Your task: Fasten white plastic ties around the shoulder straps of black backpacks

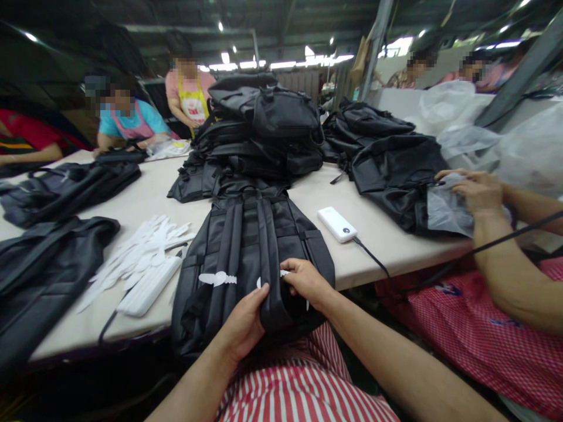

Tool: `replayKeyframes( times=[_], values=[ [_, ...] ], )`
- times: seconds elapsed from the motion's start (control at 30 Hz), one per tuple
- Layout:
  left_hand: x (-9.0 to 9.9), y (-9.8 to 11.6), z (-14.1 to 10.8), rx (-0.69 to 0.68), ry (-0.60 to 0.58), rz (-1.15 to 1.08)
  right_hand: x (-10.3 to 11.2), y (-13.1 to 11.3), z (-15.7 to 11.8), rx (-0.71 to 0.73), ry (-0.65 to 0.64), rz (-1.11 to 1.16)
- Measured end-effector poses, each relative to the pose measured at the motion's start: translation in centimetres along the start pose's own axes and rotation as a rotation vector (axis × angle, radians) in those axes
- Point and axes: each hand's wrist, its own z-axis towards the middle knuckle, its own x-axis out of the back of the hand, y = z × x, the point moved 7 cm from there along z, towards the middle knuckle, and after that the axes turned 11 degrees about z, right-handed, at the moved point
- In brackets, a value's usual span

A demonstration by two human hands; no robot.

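Worktable [365, 258] | black backpack [237, 246] beneath — left hand [241, 323], right hand [307, 282] gripping its strap [275, 310]

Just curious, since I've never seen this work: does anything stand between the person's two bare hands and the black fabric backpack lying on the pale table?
Nothing visible does. The left hand and the right hand both touch the black fabric backpack directly.
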Motion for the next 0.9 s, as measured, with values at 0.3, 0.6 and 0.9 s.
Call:
replayKeyframes(
  times=[0.3, 0.6, 0.9],
  values=[
    [-0.2, 0.5, 0.2, -0.012, 0.121, 0.195, 1.0, 0.5, -0.2, -0.149, 0.126, 0.529],
    [-0.1, 2.1, 0.8, -0.107, 0.058, 0.318, 0.2, -1.9, 0.1, 0.03, 0.122, 0.418],
    [0.8, 2.7, 1.0, -0.105, 0.098, 0.23, 0.5, -2.1, 0.9, 0.099, 0.154, 0.485]
  ],
)
